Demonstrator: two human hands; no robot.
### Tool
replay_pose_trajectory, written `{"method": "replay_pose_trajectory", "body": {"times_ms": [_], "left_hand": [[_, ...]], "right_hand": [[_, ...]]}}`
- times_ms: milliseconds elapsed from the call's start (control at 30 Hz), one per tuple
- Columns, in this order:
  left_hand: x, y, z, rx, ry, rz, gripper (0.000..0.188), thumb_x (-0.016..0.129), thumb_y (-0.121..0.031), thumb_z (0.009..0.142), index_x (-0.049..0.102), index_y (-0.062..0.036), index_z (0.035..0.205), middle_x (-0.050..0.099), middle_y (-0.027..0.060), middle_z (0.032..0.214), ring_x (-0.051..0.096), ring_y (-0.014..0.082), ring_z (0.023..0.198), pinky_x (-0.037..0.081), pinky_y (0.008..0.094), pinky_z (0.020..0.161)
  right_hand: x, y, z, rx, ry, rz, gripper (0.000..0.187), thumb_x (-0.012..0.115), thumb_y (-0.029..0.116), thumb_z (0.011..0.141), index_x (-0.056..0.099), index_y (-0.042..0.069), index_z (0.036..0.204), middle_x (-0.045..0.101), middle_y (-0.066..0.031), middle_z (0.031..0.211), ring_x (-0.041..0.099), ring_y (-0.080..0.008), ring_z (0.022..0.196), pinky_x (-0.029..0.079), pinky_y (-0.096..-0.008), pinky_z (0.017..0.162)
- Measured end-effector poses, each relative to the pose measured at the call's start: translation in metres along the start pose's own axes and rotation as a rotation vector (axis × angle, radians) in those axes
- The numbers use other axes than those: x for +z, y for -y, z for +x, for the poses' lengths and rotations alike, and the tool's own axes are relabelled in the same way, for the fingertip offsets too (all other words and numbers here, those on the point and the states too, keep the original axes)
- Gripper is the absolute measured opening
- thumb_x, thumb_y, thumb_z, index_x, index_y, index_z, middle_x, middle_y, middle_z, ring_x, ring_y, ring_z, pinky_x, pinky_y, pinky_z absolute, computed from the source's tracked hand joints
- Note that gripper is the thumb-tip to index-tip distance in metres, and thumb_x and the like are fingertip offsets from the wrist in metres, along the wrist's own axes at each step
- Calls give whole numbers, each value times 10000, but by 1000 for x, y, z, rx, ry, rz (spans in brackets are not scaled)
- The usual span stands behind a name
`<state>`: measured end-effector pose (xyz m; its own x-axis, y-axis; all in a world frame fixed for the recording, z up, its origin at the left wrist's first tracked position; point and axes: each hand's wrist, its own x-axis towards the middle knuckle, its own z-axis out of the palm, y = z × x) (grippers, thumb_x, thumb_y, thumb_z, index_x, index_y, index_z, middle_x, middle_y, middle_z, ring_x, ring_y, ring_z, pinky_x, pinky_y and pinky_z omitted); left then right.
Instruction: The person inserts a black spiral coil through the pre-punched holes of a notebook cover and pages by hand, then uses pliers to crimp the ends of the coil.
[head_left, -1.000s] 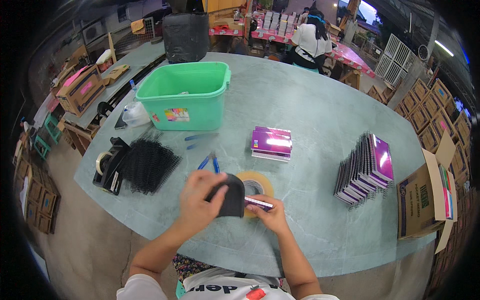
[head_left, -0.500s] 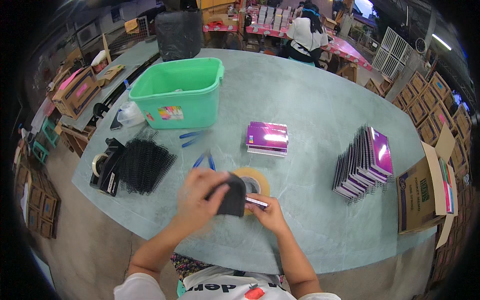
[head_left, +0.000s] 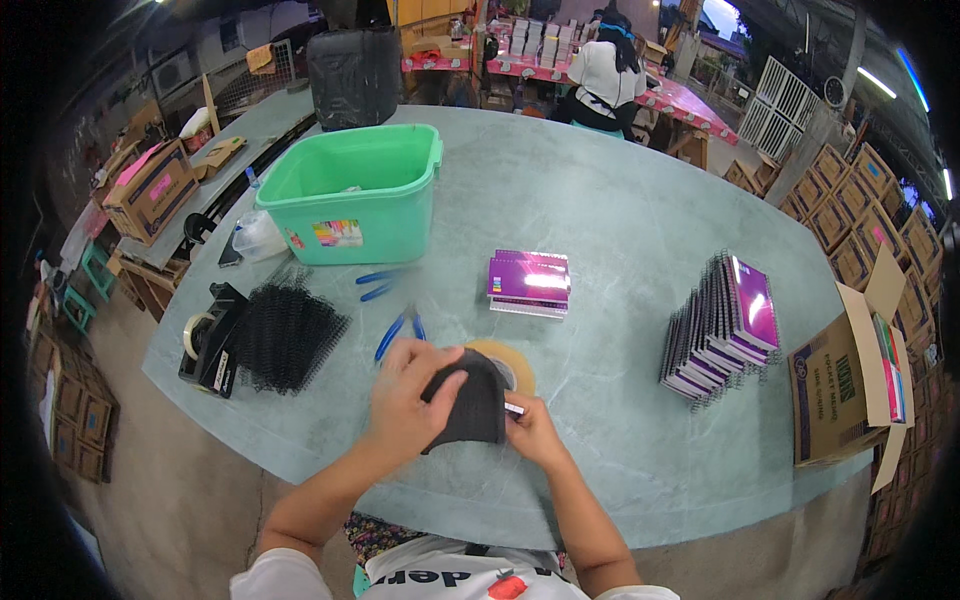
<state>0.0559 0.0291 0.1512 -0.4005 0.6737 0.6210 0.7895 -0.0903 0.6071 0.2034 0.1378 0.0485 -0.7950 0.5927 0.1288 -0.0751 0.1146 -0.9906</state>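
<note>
A small notebook (head_left: 468, 405), its dark side facing up and bowed, is held between my two hands above the table. My left hand (head_left: 408, 400) pinches its upper left edge between thumb and fingers. My right hand (head_left: 533, 432) grips the opposite edge, where a bit of white shows. Partly hidden behind the notebook lies a wide roll of tape (head_left: 518, 364). Beyond my left hand are blue-handled pliers (head_left: 385, 345), with a second blue-handled tool (head_left: 378, 284) farther off. Purple notebooks (head_left: 530, 278) are stacked ahead of my right hand.
Left on the table are black spiral coils (head_left: 290, 340), a tape dispenser (head_left: 208, 350) and a green tub (head_left: 375, 228). Spiral-bound notebooks (head_left: 715, 335) are piled at right, beside an open carton (head_left: 835, 395). A person (head_left: 607, 75) sits at a far table.
My left hand has shifted slightly right and the notebook's dark face has turned more toward me, covering more of the white edge at my right hand. The whole view has shifted a little.
</note>
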Motion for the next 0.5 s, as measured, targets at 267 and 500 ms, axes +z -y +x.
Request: {"method": "replay_pose_trajectory", "body": {"times_ms": [267, 500], "left_hand": [[30, 41, -107, 83, 688, -31, 302, 692, -190, 783, 627, -82, 1059, 549, 130, 1071, 553, 294, 953, 470, 386, 769], [8, 2, -16, 396, 288, 325, 264, 645, -218, 805, 636, -102, 1043, 565, 90, 1017, 533, 263, 989, 394, 411, 830]], "right_hand": [[6, 24, 6, 0, -3, 106, 299, 660, 37, 826, 641, 25, 1124, 647, -78, 1123, 581, -128, 1005, 451, -263, 882], [0, 28, 0, -86, -82, 350, 231, 608, 24, 856, 629, -19, 1082, 595, -117, 1211, 583, -180, 1066, 461, -287, 914]]}}
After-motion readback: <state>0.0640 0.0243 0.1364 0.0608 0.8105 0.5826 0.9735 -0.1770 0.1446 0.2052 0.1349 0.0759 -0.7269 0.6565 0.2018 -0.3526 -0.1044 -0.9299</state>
